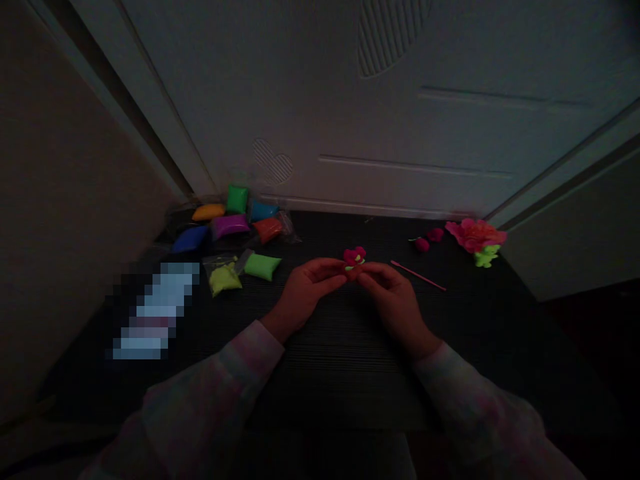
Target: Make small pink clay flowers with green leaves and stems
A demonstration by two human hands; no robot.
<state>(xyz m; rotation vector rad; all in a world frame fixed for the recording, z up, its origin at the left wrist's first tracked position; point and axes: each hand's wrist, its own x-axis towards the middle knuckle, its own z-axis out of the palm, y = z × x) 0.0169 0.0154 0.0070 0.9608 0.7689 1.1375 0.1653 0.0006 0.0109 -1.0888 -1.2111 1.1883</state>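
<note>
A small pink clay flower (355,256) with a bit of green at its base is held up between both hands over a dark ribbed mat (345,347). My left hand (306,290) pinches it from the left with closed fingers. My right hand (391,293) pinches it from the right, fingertips meeting the left hand's. Both sleeves are pale and pastel.
Several coloured clay packets (231,225) lie at the back left, with two green ones (262,266) nearer. A thin pink tool (418,275), small pink clay pieces (428,239) and a finished pink flower with green leaves (477,239) lie at the back right. A white door (380,107) stands behind.
</note>
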